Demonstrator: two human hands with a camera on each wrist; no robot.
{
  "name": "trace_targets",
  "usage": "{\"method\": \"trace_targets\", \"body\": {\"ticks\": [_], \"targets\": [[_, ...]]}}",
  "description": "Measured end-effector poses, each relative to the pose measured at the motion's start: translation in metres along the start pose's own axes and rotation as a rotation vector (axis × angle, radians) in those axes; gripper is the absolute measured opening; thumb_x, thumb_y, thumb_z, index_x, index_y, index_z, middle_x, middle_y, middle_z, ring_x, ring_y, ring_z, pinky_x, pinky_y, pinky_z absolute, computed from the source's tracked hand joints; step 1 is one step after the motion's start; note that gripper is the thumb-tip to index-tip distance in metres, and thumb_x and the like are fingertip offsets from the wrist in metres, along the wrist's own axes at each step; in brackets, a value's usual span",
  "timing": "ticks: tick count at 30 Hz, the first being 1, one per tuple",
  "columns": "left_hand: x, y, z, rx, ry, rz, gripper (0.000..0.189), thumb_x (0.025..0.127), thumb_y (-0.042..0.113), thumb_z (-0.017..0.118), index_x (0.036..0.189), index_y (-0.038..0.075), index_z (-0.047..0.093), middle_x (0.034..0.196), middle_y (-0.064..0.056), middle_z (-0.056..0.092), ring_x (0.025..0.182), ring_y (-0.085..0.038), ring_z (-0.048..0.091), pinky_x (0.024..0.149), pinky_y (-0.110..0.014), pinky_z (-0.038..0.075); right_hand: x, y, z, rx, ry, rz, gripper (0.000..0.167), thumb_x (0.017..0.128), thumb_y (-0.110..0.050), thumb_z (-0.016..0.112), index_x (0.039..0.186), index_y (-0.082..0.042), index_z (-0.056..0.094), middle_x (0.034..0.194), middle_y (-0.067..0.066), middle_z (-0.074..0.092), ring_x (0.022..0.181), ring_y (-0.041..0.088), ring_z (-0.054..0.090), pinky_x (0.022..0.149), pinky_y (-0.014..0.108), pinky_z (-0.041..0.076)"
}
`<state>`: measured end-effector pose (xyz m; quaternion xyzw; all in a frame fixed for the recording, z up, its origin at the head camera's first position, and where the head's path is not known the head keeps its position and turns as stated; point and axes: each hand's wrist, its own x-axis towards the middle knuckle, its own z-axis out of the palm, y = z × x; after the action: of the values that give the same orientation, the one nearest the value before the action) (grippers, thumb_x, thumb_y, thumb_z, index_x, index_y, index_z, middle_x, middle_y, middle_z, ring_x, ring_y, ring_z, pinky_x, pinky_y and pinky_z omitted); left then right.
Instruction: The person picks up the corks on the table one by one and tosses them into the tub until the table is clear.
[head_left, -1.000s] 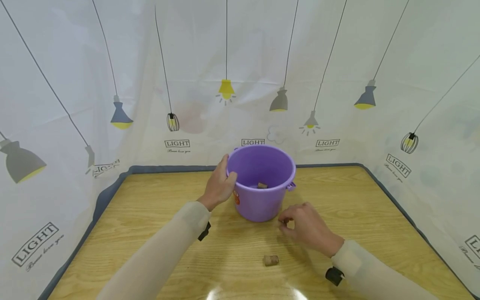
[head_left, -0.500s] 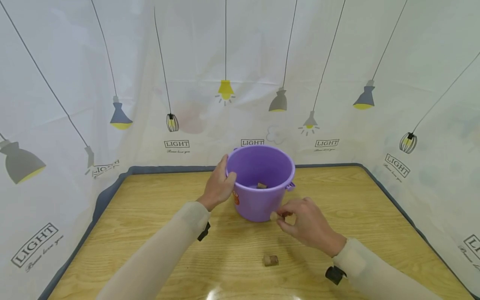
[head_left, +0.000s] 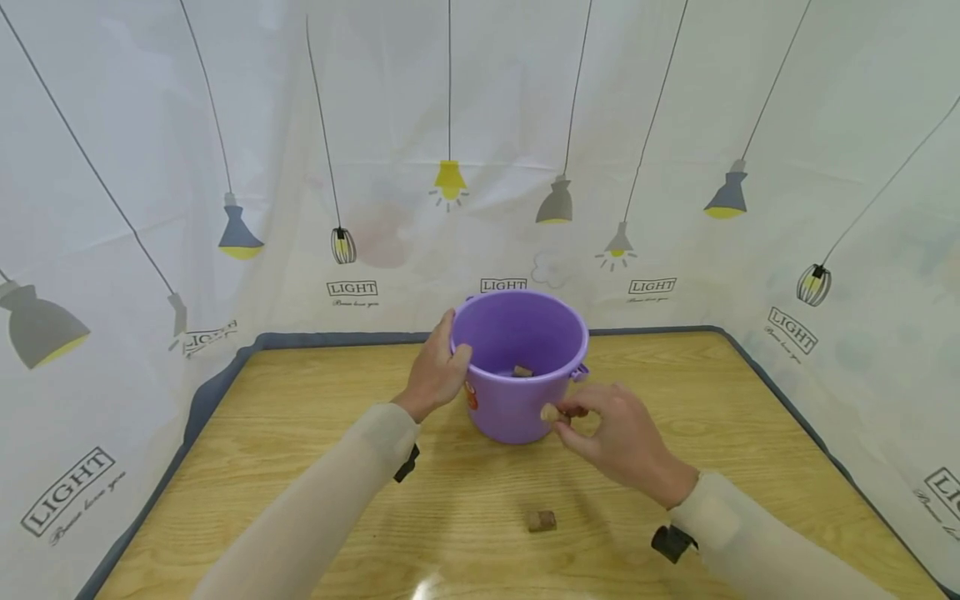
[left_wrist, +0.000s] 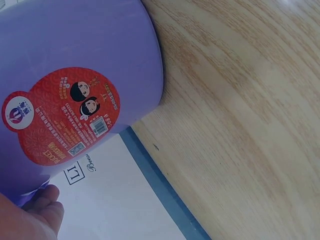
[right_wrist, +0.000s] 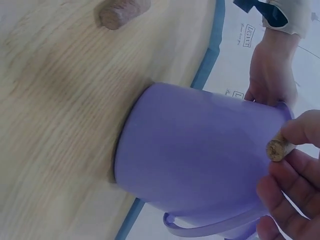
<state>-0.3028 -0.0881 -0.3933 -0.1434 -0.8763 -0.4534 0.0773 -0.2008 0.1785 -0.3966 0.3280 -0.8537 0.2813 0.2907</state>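
Observation:
A purple bucket point(head_left: 510, 407) stands upright on the wooden table, with at least one cork point(head_left: 522, 372) visible at its bottom. My left hand point(head_left: 435, 371) grips the bucket's rim on the left side, thumb on the near side. Between thumb and fingertips, my right hand point(head_left: 626, 437) pinches a cork point(right_wrist: 278, 149) just outside the bucket's front right wall, below the rim. Another cork point(head_left: 542, 521) lies on the table nearer to me. A red label point(left_wrist: 70, 117) on the bucket shows in the left wrist view.
The wooden table point(head_left: 300, 467) is bordered by a blue edge strip point(head_left: 345, 338). White cloth walls point(head_left: 405, 100) printed with hanging lamps stand close behind the bucket and on both sides. A purple handle point(right_wrist: 215, 226) hangs along the bucket's side.
My right hand has lifted a cork from near the bucket's base up alongside its wall. The left hand keeps its grip on the rim, and the bucket has stayed put.

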Motion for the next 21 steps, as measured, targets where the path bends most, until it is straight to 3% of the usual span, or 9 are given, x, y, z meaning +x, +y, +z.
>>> {"method": "trace_targets", "body": {"ticks": [7, 21], "targets": [[0.000, 0.000, -0.001, -0.004, -0.006, -0.002, 0.072, 0.101, 0.021, 0.040, 0.165, 0.006, 0.011, 0.168, -0.014, 0.022, 0.152, -0.031, 0.027, 0.124, -0.047, 0.022, 0.010, 0.001, -0.008, 0.047, 0.075, -0.041, 0.018, 0.076, -0.005, 0.084, 0.092, -0.011, 0.078, 0.085, -0.005, 0.074, 0.076, 0.010, 0.065, 0.067, 0.032, 0.058], [0.001, -0.001, 0.000, 0.005, -0.004, -0.002, 0.071, 0.101, 0.021, 0.039, 0.165, 0.006, 0.010, 0.169, -0.013, 0.022, 0.152, -0.031, 0.027, 0.124, -0.047, 0.022, 0.037, 0.000, -0.018, -0.003, 0.170, -0.075, 0.015, 0.076, -0.001, 0.085, 0.089, -0.004, 0.078, 0.082, 0.002, 0.075, 0.071, 0.015, 0.069, 0.064, 0.035, 0.059]]}}
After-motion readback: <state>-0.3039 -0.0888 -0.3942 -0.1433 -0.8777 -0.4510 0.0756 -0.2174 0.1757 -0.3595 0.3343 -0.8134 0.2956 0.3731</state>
